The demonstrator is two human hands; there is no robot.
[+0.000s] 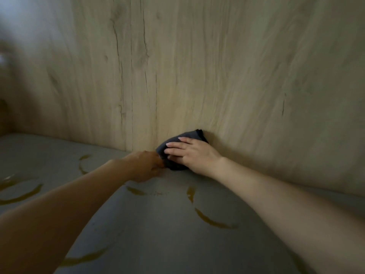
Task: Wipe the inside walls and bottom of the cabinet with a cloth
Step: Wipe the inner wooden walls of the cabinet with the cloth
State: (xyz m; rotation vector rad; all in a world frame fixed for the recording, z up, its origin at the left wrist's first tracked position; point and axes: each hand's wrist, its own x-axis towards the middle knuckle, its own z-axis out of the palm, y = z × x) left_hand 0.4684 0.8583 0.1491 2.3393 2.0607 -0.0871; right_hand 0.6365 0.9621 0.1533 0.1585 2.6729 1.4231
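Both forearms are reaching in over grey cabinet bottom (158,234). Right hand (194,153) is pressing dark cloth (175,149) flat-fingered at the wood wall (177,66) base corner; left hand (146,165) is pinching cloth's edge.

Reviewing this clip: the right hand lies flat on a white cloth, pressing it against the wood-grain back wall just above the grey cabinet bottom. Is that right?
Not quite: the cloth is dark, near black, not white. The head view shows it. The rest holds: the right hand lies flat on it, pressing it against the wood-grain back wall just above the grey cabinet bottom.
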